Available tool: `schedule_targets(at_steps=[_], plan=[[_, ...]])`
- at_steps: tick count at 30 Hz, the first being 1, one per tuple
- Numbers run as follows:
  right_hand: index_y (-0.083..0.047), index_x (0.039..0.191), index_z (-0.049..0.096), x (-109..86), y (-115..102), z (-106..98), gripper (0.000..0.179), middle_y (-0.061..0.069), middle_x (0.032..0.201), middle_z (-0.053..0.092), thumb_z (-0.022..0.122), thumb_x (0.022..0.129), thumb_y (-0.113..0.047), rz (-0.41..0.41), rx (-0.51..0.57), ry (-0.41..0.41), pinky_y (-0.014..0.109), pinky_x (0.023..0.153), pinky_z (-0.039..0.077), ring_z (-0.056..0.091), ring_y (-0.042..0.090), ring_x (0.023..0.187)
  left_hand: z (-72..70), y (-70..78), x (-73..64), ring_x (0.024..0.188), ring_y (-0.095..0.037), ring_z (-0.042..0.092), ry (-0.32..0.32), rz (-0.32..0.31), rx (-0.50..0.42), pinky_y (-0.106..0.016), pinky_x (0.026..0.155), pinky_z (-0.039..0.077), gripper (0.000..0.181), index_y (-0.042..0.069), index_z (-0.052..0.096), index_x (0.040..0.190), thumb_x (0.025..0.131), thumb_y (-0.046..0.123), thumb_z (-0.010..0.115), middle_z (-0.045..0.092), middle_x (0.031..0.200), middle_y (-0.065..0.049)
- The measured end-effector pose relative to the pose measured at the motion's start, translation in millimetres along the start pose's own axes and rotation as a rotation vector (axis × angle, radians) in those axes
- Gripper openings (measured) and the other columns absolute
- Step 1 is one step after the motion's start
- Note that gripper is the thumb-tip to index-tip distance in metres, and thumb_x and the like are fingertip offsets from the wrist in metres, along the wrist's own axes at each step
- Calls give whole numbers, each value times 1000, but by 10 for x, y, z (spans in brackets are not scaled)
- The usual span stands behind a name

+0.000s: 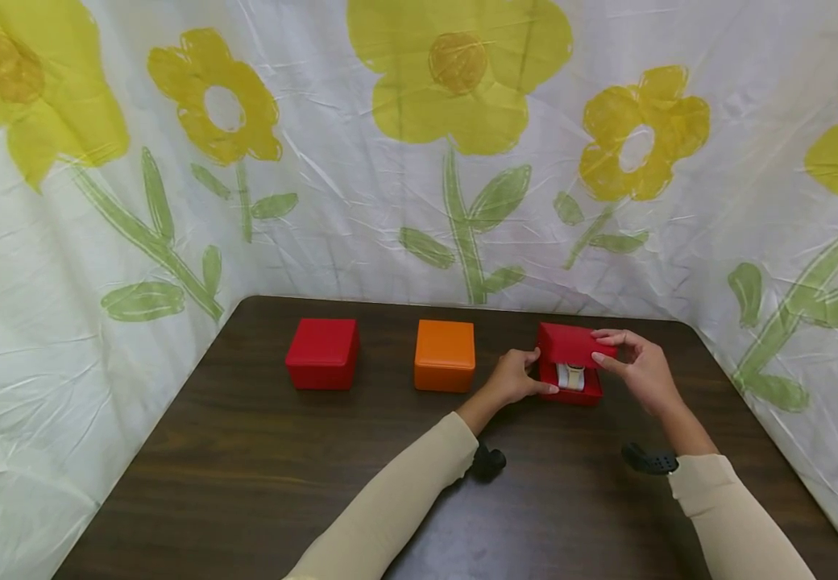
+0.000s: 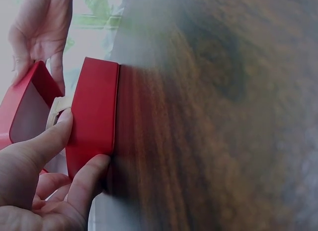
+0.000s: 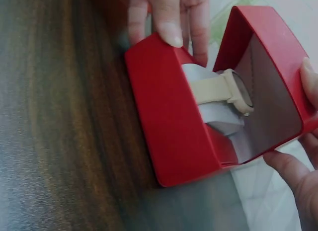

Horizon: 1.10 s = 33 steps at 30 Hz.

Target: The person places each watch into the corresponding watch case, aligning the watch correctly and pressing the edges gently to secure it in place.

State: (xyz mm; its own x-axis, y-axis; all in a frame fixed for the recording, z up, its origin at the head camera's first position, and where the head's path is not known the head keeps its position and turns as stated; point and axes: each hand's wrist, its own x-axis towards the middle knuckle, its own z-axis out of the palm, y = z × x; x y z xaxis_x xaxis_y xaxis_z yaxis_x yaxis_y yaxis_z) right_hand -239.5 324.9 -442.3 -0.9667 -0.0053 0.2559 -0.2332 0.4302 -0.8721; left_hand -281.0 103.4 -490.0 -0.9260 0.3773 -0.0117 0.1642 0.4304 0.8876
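On the table's right side, a red watch box (image 1: 574,397) has its hinged lid (image 1: 567,342) partly raised. Inside, a watch (image 3: 214,89) with a cream strap is wrapped round a pale grey cushion (image 3: 224,122). My left hand (image 1: 512,377) grips the base at its left side, thumb over the rim and fingers against the outer wall. My right hand (image 1: 642,372) holds the lid at its right side between thumb and fingers. In the right wrist view, the lid's pale lining faces the watch.
An orange box (image 1: 444,356) stands left of my left hand, and another red box (image 1: 323,354) farther left; both have their lids down. The dark wooden table (image 1: 245,483) ends at a flowered curtain (image 1: 332,217) behind the boxes. Black bands (image 1: 647,461) sit on both wrists.
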Motion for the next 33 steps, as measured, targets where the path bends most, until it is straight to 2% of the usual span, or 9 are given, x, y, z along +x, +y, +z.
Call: schedule_targets(at_steps=[5, 8, 12, 19, 28, 33], plan=[[13, 115, 63, -89, -133, 37, 30, 16, 128, 66, 73, 93, -4, -35, 38, 16, 9, 90, 49, 56, -1, 113, 0, 6, -2, 128, -18, 59, 0, 5, 0, -21, 101, 49, 75, 3, 56, 143, 78, 18, 90, 54, 146, -4], [12, 115, 64, -77, -29, 36, 30, 11, 127, 67, 74, 92, -5, -34, 34, 22, 8, 91, 48, 55, -2, 114, 4, 7, -1, 127, -18, 59, 0, 3, 2, -22, 101, 50, 75, 3, 56, 143, 78, 19, 90, 55, 146, -5], [12, 116, 64, -35, 172, 14, 31, 13, 129, 66, 74, 91, -2, -53, 24, 25, 8, 94, 46, 55, -1, 116, 3, 14, -1, 127, -18, 60, -2, 1, 0, -22, 101, 49, 75, 2, 56, 143, 78, 19, 90, 55, 145, -5], [11, 117, 66, -78, 180, 31, 31, 22, 132, 62, 75, 90, -1, -47, 9, 21, 8, 92, 47, 55, -1, 116, 2, 20, -4, 127, -18, 60, -4, -4, 11, -22, 101, 49, 75, 3, 56, 143, 78, 20, 90, 55, 146, -5], [3, 117, 69, -126, 215, 31, 32, 13, 133, 64, 79, 90, -12, -5, -34, 22, 9, 93, 47, 54, 8, 121, 3, -7, 5, 129, -18, 58, -10, 9, -17, -23, 103, 48, 76, 2, 54, 144, 79, 17, 89, 54, 147, -6], [1, 115, 70, -145, 217, 29, 32, 11, 133, 65, 79, 89, -14, -16, -44, 19, 9, 94, 46, 54, 13, 124, 7, -11, 4, 129, -18, 59, -7, 12, -13, -22, 102, 49, 76, 2, 54, 144, 78, 18, 90, 54, 147, -6]])
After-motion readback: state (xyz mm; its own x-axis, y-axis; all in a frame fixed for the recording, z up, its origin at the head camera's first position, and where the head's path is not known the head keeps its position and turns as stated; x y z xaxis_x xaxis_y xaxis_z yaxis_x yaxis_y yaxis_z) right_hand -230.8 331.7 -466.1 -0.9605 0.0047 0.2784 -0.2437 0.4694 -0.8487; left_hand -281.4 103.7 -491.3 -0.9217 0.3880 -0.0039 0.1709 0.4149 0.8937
